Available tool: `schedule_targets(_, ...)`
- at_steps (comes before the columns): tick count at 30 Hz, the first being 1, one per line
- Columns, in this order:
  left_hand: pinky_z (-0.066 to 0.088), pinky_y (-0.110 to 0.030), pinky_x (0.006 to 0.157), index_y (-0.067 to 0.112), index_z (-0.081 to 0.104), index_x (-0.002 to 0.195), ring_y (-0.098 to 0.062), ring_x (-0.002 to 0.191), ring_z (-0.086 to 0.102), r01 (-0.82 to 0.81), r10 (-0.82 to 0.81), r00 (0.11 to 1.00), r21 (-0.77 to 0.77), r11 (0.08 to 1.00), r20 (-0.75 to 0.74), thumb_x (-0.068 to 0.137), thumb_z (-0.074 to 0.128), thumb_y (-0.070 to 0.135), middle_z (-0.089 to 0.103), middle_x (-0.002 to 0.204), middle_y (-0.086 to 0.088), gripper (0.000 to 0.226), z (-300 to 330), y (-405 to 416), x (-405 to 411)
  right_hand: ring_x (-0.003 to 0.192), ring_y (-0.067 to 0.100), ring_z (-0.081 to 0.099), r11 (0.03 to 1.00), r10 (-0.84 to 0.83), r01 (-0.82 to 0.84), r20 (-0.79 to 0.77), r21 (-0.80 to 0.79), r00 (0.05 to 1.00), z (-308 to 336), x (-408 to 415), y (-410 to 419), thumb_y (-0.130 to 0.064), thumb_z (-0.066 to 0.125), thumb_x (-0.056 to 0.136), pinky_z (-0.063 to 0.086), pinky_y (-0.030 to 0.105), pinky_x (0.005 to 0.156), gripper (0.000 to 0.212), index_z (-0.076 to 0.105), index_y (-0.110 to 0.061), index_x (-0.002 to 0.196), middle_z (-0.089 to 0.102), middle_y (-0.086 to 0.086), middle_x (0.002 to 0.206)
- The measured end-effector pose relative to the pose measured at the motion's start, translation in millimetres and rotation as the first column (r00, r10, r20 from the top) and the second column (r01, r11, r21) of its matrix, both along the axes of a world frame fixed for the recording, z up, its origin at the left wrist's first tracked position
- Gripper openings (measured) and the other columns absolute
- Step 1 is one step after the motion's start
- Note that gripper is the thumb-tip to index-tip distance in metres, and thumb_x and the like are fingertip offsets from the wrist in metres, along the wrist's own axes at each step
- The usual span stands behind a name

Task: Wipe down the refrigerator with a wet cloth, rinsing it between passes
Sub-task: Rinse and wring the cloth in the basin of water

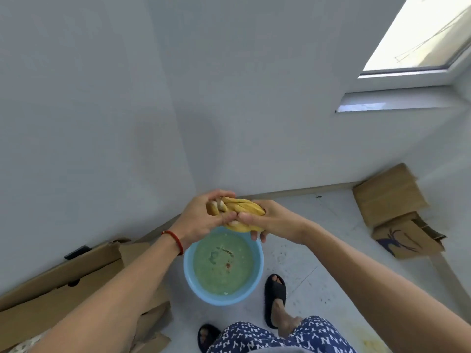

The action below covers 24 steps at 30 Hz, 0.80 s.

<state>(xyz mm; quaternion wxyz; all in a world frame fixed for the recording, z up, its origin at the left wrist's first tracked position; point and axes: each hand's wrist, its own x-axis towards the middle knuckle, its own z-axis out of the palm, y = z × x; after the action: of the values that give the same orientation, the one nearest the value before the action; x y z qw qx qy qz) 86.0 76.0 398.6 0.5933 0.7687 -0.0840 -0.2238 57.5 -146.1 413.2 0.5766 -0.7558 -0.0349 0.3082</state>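
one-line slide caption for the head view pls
Both hands, left and right, wring a twisted yellow cloth above a blue basin of murky water.

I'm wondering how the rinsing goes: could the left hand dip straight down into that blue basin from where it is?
Probably yes. The left hand hangs above the blue basin, with nothing between them, but its grip is on the twisted yellow cloth, shared with the right hand.

Basin below; cardboard crowds left; bare floor open right.
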Motion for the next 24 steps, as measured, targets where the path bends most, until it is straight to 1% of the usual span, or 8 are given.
schedule_targets(3, 0.056, -0.020, 0.080, 0.019, 0.063, 0.131, -0.011, 0.097, 0.071, -0.043, 0.035, 0.998, -0.180, 0.983, -0.048, 0.081, 0.081, -0.002, 0.069, 0.116, -0.004, 0.058, 8, -32, 3, 0.091, 0.030, 0.067, 0.937, -0.254, 0.283, -0.155, 0.207, 0.955, -1, -26, -28, -0.046, 0.055, 0.104, 0.057, 0.036, 0.074, 0.040, 0.069, -0.014, 0.125, 0.073, 0.015, 0.109)
schedule_targets(6, 0.058, -0.025, 0.080, 0.015, 0.058, 0.134, -0.018, 0.101, 0.072, -0.118, 0.083, 0.989, -0.301, 0.946, -0.126, 0.079, 0.078, -0.010, 0.072, 0.117, -0.007, 0.063, 14, -70, -1, 0.106, 0.033, 0.069, 0.766, -0.436, 0.531, -0.314, 0.362, 0.843, -4, -46, -56, -0.035, 0.057, 0.103, 0.060, 0.043, 0.086, 0.042, 0.064, -0.007, 0.133, 0.068, 0.024, 0.128)
schedule_targets(9, 0.059, -0.029, 0.082, 0.008, 0.062, 0.130, -0.024, 0.105, 0.071, -0.082, 0.037, 0.991, -0.357, 0.931, -0.130, 0.083, 0.075, -0.009, 0.074, 0.117, -0.012, 0.052, 28, -120, -11, 0.109, 0.035, 0.068, 0.557, -0.509, 0.662, -0.423, 0.501, 0.749, -1, -62, -91, -0.029, 0.053, 0.100, 0.058, 0.047, 0.093, 0.045, 0.062, -0.005, 0.137, 0.068, 0.023, 0.128)
schedule_targets(11, 0.058, -0.041, 0.091, 0.004, 0.064, 0.127, -0.029, 0.108, 0.070, -0.021, -0.032, 0.992, -0.399, 0.917, -0.126, 0.084, 0.076, -0.003, 0.073, 0.119, -0.017, 0.045, 41, -165, -18, 0.101, 0.036, 0.070, 0.455, -0.554, 0.711, -0.455, 0.536, 0.698, 3, -75, -127, -0.028, 0.047, 0.098, 0.059, 0.048, 0.091, 0.049, 0.061, 0.000, 0.136, 0.070, 0.025, 0.121)
schedule_targets(15, 0.050, -0.059, 0.102, 0.000, 0.068, 0.118, -0.038, 0.105, 0.068, 0.094, -0.149, 0.982, -0.397, 0.913, -0.111, 0.086, 0.076, 0.008, 0.071, 0.115, -0.027, 0.034, 69, -263, -31, 0.112, 0.038, 0.066, 0.442, -0.754, 0.787, -0.296, 0.431, 0.586, 6, -105, -204, -0.031, 0.040, 0.101, 0.058, 0.054, 0.092, 0.043, 0.067, -0.010, 0.127, 0.068, 0.023, 0.127)
schedule_targets(18, 0.053, -0.060, 0.099, 0.002, 0.070, 0.116, -0.041, 0.105, 0.070, 0.225, -0.228, 0.973, -0.293, 0.929, 0.024, 0.094, 0.067, 0.010, 0.074, 0.109, -0.022, 0.024, 85, -341, -50, 0.116, 0.032, 0.064, 0.379, -0.859, 0.827, -0.174, 0.415, 0.481, 16, -131, -258, -0.039, 0.042, 0.100, 0.056, 0.055, 0.096, 0.042, 0.067, -0.019, 0.128, 0.070, 0.015, 0.124)
schedule_targets(22, 0.054, -0.060, 0.095, 0.012, 0.074, 0.112, -0.033, 0.097, 0.071, 0.387, -0.382, 0.922, -0.236, 0.891, 0.068, 0.099, 0.064, 0.010, 0.075, 0.105, -0.019, 0.017, 103, -439, -83, 0.116, 0.028, 0.067, 0.357, -0.895, 0.799, -0.068, 0.483, 0.440, 41, -177, -333, -0.062, 0.051, 0.094, 0.056, 0.057, 0.099, 0.055, 0.060, -0.026, 0.135, 0.070, 0.010, 0.120)
schedule_targets(24, 0.054, -0.055, 0.093, 0.014, 0.075, 0.112, -0.032, 0.099, 0.069, 0.480, -0.471, 0.877, -0.227, 0.847, 0.094, 0.096, 0.064, 0.014, 0.075, 0.106, -0.019, 0.019, 113, -481, -97, 0.115, 0.031, 0.068, 0.335, -0.931, 0.825, 0.026, 0.455, 0.363, 48, -197, -371, -0.048, 0.064, 0.097, 0.056, 0.060, 0.097, 0.044, 0.058, -0.022, 0.133, 0.070, 0.011, 0.121)
